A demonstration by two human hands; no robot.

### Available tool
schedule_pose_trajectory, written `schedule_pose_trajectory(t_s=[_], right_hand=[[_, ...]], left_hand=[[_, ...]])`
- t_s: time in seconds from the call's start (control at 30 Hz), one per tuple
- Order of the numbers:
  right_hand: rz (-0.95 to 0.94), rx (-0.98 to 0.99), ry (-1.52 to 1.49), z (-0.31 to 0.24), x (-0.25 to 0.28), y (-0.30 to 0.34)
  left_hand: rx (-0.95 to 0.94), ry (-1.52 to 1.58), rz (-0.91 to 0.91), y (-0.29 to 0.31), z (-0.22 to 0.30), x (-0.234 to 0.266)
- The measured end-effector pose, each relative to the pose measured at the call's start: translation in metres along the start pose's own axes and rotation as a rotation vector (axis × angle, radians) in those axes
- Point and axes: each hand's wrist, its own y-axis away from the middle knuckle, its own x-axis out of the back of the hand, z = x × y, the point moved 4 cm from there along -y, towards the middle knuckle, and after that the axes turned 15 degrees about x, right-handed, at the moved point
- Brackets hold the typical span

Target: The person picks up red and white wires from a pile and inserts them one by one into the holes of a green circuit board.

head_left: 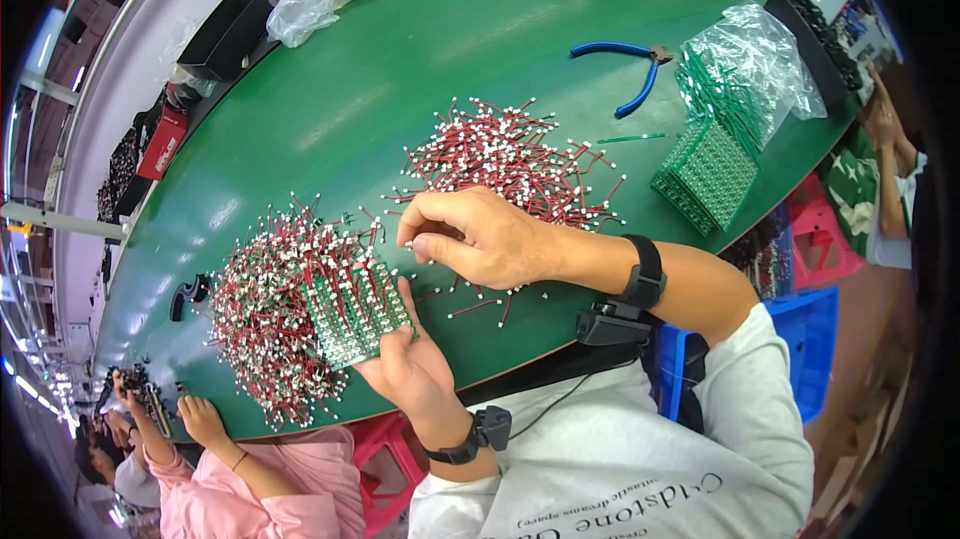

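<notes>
At the lower left edge of the green table top (420, 69), another person's hands (170, 414) in pink sleeves rest near the rim. Just right of them lies a heap of finished green boards bristling with red-and-white wires (262, 324). The left hand (405, 364), palm up with fingers spread, supports a small green circuit board panel (358, 311) that leans against that heap, several wires already standing in it. Above it the right hand (480, 236) reaches across, thumb and fingertips pinched narrowly at the panel's upper edge; what they grip is too small to tell. Behind it spreads a loose pile of short red wire leads (505, 159). Farther right sit blue-handled pliers (625, 69), then a stack of bare green panels (708, 177) under a clear plastic bag (750, 59).
</notes>
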Motion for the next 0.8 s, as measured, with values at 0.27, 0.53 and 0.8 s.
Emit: schedule_pose_trajectory(t_s=[0.27, 0.53, 0.8], right_hand=[[-0.041, -0.047, 0.019, -0.002, -0.001, 0.001], [-0.118, -0.041, 0.092, -0.012, -0.003, -0.001], [-0.124, 0.266, 0.261, -0.021, -0.028, 0.015]], left_hand=[[0.022, -0.011, 0.017, -0.002, -0.003, 0.001], [-0.02, 0.002, 0.078, -0.002, -0.004, -0.001], [0.03, -0.081, -0.046, -0.001, -0.014, 0.004]])
